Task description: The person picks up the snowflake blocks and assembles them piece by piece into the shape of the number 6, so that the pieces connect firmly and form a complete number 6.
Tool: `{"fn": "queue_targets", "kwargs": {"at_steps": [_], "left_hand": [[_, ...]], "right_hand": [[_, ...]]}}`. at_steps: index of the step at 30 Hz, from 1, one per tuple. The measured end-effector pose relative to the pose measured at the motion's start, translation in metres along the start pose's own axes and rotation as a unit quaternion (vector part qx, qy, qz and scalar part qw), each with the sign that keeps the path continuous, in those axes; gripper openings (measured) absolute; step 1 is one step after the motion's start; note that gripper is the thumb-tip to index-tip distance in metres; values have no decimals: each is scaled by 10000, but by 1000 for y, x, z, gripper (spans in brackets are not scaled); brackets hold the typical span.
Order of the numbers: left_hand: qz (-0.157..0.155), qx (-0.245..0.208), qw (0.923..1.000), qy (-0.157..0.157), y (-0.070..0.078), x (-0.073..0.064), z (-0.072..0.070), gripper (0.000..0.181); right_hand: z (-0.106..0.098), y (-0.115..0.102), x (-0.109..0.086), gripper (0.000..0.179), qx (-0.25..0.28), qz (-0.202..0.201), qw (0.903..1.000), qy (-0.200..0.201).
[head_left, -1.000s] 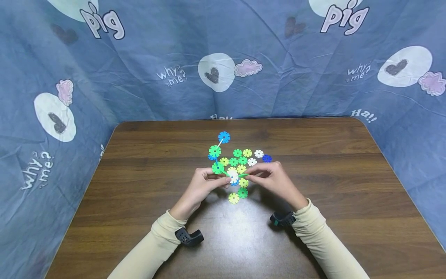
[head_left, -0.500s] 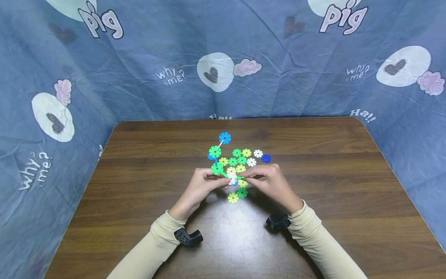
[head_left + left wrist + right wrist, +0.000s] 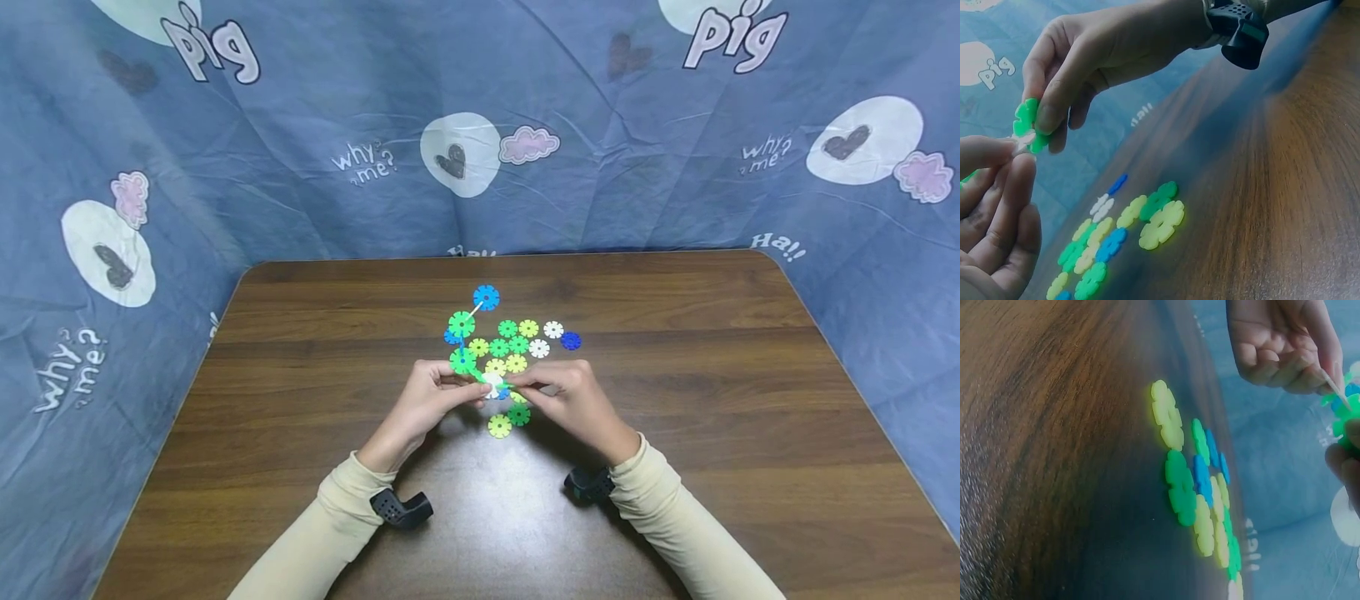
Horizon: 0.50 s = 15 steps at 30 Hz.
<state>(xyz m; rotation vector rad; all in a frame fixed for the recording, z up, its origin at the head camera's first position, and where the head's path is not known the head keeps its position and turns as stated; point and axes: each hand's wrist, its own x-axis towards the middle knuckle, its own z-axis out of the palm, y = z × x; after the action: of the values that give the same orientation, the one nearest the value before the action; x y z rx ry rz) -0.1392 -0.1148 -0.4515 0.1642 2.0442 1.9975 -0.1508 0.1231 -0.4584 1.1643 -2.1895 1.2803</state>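
My left hand (image 3: 431, 400) pinches a white slotted snowflake disc (image 3: 491, 384) between thumb and fingers. It ends a chain of interlocked discs, with a green disc (image 3: 462, 361) beside the fingers, another green disc (image 3: 461, 324) farther out and a blue disc (image 3: 486, 297) at the far tip. From the other side my right hand (image 3: 573, 404) pinches a separate-looking green disc (image 3: 1025, 117) by its edge. In the left wrist view this disc touches the white one at an angle. Fingertips partly cover the joint, so how deep the slots engage is hidden.
Loose snowflake discs lie flat on the wooden table (image 3: 712, 375) under and beyond the hands. Among them are a yellow disc (image 3: 499, 427), a green disc (image 3: 518, 414), a white disc (image 3: 553, 330) and a dark blue disc (image 3: 571, 341). A printed blue cloth (image 3: 360, 217) hangs behind.
My right hand has shifted left and slightly down, bringing the green disc closer against the white one. The left hand keeps its pinch, and the chain has tilted slightly.
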Motion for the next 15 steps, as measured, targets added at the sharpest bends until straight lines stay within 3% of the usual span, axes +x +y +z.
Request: {"fn": "queue_targets", "kwargs": {"at_steps": [4,8,11,15], "left_hand": [[74,-33,9999,61,2,-1,0,20],[142,-46,9998,139,4,-2,0,21],[162,-123,9996,204,4,-1,-1,20],[141,-166,9994,277,2,0,-2,21]], "right_hand": [[2,0,1,23,40,113,9999,98],[1,-1,2,22,144,468,9988,-84],[-1,-1,2,29,177,871,9951,-439],[-5,3,2,33,-200,1375,9806,-1381]]}}
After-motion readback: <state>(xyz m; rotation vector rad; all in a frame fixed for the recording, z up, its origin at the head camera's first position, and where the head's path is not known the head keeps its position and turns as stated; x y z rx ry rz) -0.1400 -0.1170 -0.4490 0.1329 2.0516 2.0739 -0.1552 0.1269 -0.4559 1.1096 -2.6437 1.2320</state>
